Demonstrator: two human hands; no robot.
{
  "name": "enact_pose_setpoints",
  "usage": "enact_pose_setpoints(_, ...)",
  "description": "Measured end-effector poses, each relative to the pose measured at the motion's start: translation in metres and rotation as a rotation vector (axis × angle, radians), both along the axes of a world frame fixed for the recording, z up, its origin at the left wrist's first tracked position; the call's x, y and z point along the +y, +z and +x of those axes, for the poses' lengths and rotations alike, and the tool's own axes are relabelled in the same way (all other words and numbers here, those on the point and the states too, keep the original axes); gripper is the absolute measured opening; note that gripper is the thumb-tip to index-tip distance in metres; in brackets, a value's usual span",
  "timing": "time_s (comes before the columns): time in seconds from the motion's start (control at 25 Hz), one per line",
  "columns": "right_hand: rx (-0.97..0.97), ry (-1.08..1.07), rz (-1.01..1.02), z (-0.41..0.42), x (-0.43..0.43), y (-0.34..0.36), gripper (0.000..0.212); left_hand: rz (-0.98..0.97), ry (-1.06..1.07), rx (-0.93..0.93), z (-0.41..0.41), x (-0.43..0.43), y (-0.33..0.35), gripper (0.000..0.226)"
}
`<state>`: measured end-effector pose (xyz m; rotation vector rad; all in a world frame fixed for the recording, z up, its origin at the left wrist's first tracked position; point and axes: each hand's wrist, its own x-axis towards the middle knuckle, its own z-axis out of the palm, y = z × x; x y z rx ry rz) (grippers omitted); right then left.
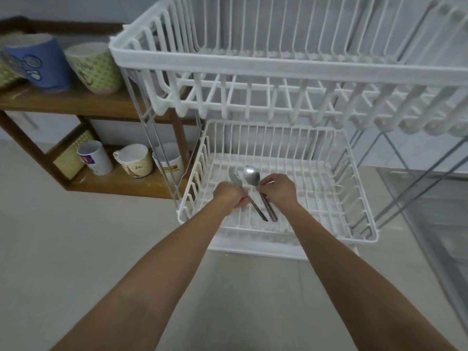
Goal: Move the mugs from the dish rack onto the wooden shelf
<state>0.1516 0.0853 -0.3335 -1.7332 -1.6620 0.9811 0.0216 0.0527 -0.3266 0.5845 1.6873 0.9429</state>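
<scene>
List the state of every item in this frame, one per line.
Left hand: closed on left spoon.
Right hand: closed on right spoon.
Dish rack: both tiers without mugs.
Wooden shelf: top level two upright mugs, lower level three.

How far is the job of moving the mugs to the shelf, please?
Done, it seems: no mug shows in the dish rack, and mugs stand on both levels of the wooden shelf. In hand: the left hand and the right hand each hold a spoon over the lower basket. No mugs look left.
</scene>
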Motion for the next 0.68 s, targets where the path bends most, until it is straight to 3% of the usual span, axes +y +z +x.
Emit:
enact_pose_setpoints(0.12, -0.074, 0.009, 0.054, -0.003, -0.001, 0.002, 0.008, -0.026, -0.049, 0.068, -0.002, 0.002, 0.001, 0.004)
enact_pose_setpoints(0.24, -0.120, 0.029, 0.064, -0.003, -0.002, 0.001, 0.012, -0.035, -0.092, 0.167, -0.003, 0.003, -0.001, 0.017)
enact_pose_setpoints(0.44, -0.095, 0.009, 0.070, -0.003, -0.002, -0.001, 0.008, -0.050, -0.099, 0.199, 0.000, 0.004, 0.000, 0.018)
enact_pose_setpoints(0.68, -0.105, 0.012, 0.095, -0.004, -0.007, 0.007, 0.017, 0.054, -0.155, 0.296, -0.004, -0.008, 0.007, 0.013)
